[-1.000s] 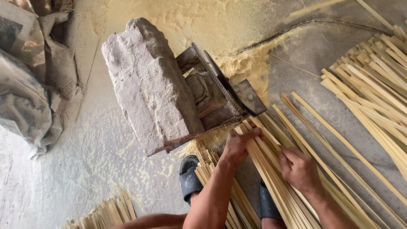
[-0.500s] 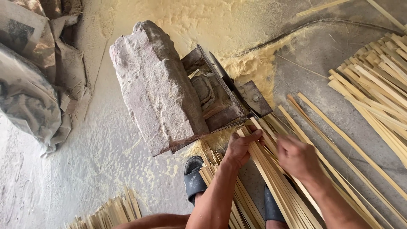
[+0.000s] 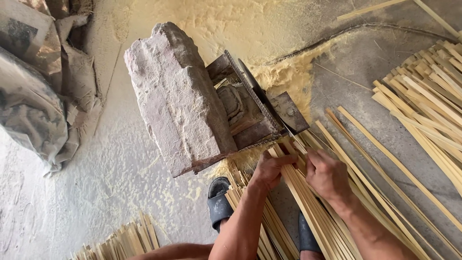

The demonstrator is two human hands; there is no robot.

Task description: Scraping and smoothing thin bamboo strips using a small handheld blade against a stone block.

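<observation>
My left hand (image 3: 270,168) and my right hand (image 3: 328,174) both grip a bundle of long pale bamboo strips (image 3: 317,216) that lies across my lap area toward the lower right. The far ends of the strips rest at the edge of a small dark metal cutting machine (image 3: 257,108) with a round blade. A large rough stone block (image 3: 180,96) sits on the machine's left part. The hands are close together, just in front of the blade.
Sawdust (image 3: 226,24) covers the ground behind the machine. More bamboo strips are piled at the right (image 3: 428,106) and bottom left (image 3: 120,240). Dusty sacks (image 3: 33,91) lie at the left. My dark sandal (image 3: 219,202) stands below the stone.
The view has shifted so the machine and stone sit further right. My right hand has moved up along the strips, closer to my left hand and the blade.
</observation>
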